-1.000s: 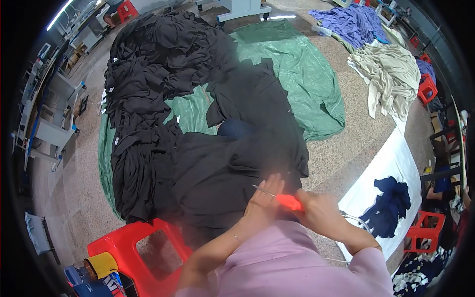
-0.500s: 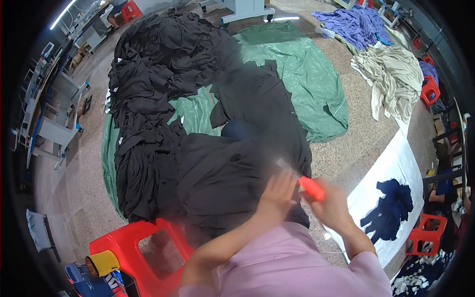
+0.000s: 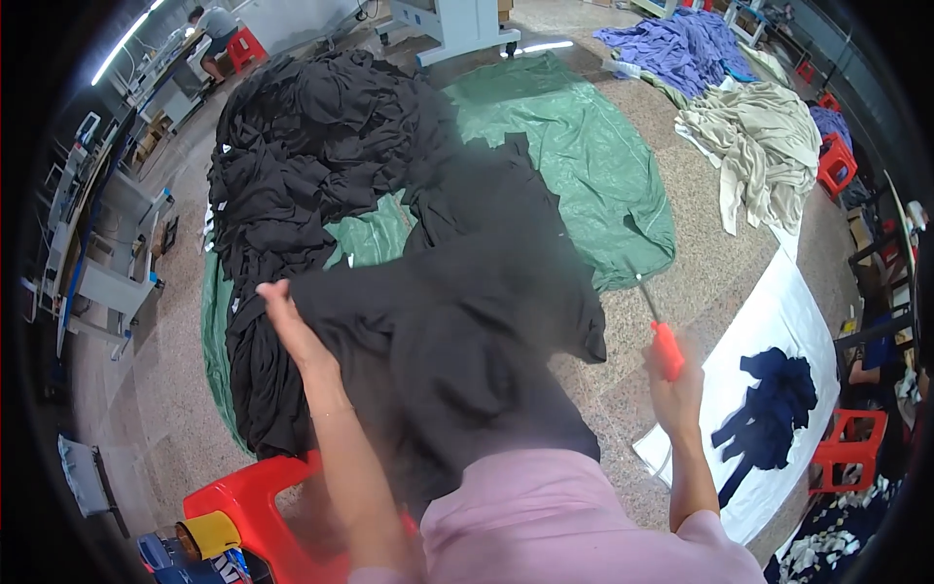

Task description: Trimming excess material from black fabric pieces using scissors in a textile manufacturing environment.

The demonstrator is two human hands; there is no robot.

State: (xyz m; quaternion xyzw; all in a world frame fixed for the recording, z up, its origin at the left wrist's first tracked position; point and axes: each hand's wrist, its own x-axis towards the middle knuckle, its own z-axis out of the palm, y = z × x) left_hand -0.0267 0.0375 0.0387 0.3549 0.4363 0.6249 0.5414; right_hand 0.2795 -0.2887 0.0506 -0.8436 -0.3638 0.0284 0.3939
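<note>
A black garment [image 3: 443, 341] lies spread over my lap and in front of me, its left end lifted by my left hand [image 3: 302, 336]. The left fingers are closed at the cloth's edge, partly hidden by it. Off to the right, apart from the cloth, my right hand [image 3: 673, 389] is wrapped round a red-handled tool [image 3: 666, 350] with a thin, pointed metal blade. The blade points up and slightly left; its exact kind is hard to make out. More black garments [image 3: 321, 127] are heaped in front and to the left.
Green plastic sheeting [image 3: 574, 146] lies under the black heap. Purple garments [image 3: 671, 49] and cream garments [image 3: 764, 146] are piled far right. Navy cloth [image 3: 769, 409] rests on a white sheet [image 3: 715, 399]. A red stool [image 3: 268, 496] stands close on my left; a person [image 3: 216, 34] sits far left.
My hands have moved apart: the left swung far left with the garment's edge, the right moved right with the red-handled tool, its blade now upright. The garment has shifted and spread.
</note>
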